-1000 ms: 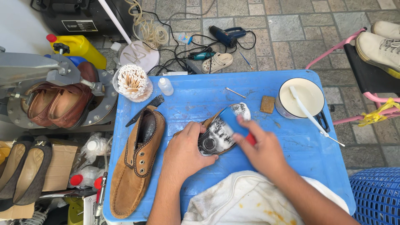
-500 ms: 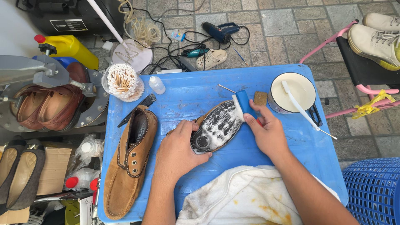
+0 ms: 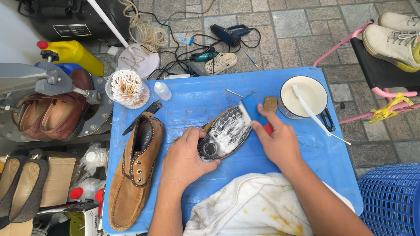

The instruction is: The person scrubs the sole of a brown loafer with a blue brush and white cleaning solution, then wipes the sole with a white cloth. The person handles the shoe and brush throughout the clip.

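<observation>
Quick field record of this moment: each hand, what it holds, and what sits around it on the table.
left hand: grips the heel end of the upturned shoe, sole up and foamy
right hand: holds the blue brush against the sole's toe end
table: blue plastic
left of the work: second tan suede shoe, upright
right of the work: pot of white liquid with a white stick in it
near edge: stained white towel

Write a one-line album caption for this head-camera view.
Left hand steadies an upturned, soapy shoe while the right hand holds a blue brush against its sole.
</observation>
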